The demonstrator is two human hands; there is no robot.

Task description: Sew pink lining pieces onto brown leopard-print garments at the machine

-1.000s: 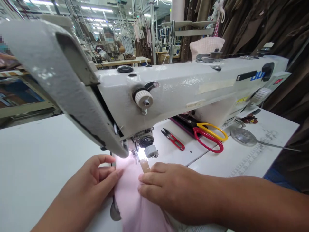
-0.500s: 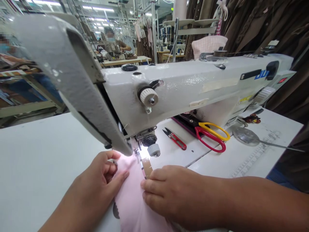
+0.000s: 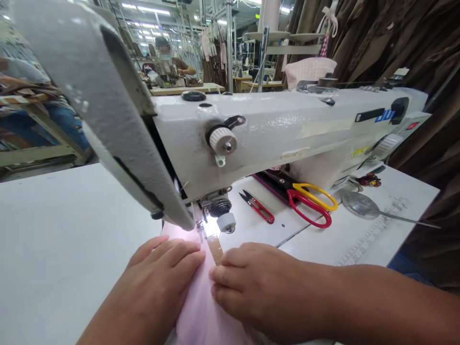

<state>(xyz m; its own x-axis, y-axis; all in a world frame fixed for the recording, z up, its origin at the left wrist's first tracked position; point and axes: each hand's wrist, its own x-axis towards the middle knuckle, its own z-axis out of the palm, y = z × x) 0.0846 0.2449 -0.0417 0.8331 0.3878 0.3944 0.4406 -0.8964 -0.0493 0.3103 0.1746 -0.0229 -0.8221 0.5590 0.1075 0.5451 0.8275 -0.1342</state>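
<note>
Industrial sewing machine (image 3: 273, 129) on a white desk (image 3: 72, 225): I press pale pink fabric (image 3: 203, 306) flat at the needle (image 3: 197, 223). Left hand (image 3: 161, 275) and right hand (image 3: 255, 282) lie unclenched either side, pressing evenly to keep it smooth.

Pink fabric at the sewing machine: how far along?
Done: no finished stitching is visible, so I can't confirm any. In hand: the pink fabric lies at the needle of the sewing machine, with the left hand and right hand resting on it. Left: fabric still lies before the needle; the amount is unclear.
</note>
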